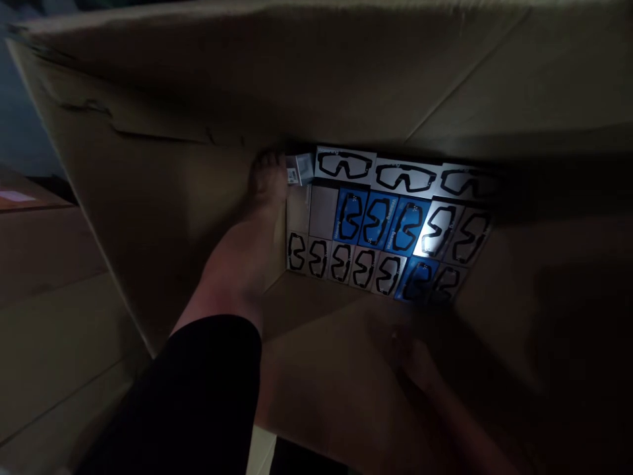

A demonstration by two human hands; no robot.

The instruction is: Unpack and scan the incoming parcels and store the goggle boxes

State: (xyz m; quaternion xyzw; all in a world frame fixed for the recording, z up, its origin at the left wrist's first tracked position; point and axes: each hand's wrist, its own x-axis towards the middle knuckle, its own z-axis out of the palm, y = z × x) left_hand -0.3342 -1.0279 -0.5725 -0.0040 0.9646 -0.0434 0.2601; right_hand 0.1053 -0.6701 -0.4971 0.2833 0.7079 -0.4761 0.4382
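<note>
My left hand (pixel 270 175) reaches down into a deep cardboard carton, its fingers curled at the end of a small goggles box (pixel 300 169). That box is tilted, with a label on its end, at the back left corner of the packed boxes. Beside it lies a row of white goggles boxes (pixel 345 165) with black goggles printed on them. In front are more rows, among them blue goggles boxes (pixel 376 221). My right hand (pixel 413 356) hangs in shadow in front of the rows, apart from them; its fingers are dark and blurred.
High cardboard walls of the carton (pixel 163 218) surround the boxes on all sides. A bright patch of light falls on one white box (pixel 435 227); the right side is very dark. Other cardboard cartons (pixel 49 264) stand outside at the left.
</note>
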